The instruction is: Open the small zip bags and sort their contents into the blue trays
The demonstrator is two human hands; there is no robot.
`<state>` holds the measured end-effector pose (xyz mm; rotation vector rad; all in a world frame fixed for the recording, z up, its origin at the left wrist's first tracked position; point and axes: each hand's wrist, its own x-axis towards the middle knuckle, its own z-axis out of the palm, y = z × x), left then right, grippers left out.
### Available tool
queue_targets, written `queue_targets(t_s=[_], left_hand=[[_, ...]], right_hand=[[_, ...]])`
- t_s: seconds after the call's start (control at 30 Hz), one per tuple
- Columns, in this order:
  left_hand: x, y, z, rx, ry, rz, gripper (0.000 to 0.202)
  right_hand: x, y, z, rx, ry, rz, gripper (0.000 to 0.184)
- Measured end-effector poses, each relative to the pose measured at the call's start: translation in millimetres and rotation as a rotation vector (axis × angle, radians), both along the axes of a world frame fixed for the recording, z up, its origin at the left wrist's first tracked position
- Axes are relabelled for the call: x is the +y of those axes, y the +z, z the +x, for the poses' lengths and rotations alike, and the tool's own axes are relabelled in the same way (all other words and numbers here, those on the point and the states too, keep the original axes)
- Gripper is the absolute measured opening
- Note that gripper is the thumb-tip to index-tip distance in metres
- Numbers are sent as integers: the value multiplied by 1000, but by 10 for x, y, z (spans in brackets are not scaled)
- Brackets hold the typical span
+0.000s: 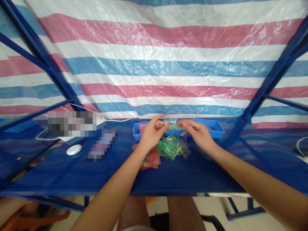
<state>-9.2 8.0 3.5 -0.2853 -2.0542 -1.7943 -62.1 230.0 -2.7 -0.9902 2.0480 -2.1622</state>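
Note:
Above a long blue plastic tray (218, 128), a small clear-and-green plastic bag (171, 124) is stretched between my two hands. My left hand (154, 131) pinches its left edge between thumb and fingers. At the bag's right edge, my right hand (198, 134) has its thumb and fingertips closed on it. Small parts seem to be inside the bag, too small to name. Just below the hands lies a pile of green bags (170, 148) on the blue table (192, 176). Red bags (150, 159) lie beside it, partly hidden by my left forearm. Something pink (142, 127) sits in the tray's left end.
On the left of the table are a white oval case (74, 149), a pixelated flat object (102, 145), and a blurred-out item with white cables. Blue metal frame bars (264, 83) stand at both sides. A striped plastic sheet (168, 67) hangs behind the table.

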Motion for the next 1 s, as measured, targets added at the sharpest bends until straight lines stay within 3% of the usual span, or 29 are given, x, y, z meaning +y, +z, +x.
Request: queue_targets(t_s=[0.13,0.3,0.5,0.63,0.83,1.0], left_hand=[[11,15,12,-15,-13,40,55],[42,-34,7,-53,-108,39,63],[9,-38,-5,39,83,-71,51],[-16,-21,0,79,147,-101,45],[-40,-21,7,122,194,-189,40],[-42,-6,18,128,221,-210,39]], right_hand=[[-14,20,36,-29,88,-22,35],[-4,2,19,-30,174,81,38],[11,8,-45,-121,88,6,43],[27,-60,-145,-183,87,58,48],[43,-169,-221,4,1,148,39],[81,-18,-71,264,-90,255,32]])
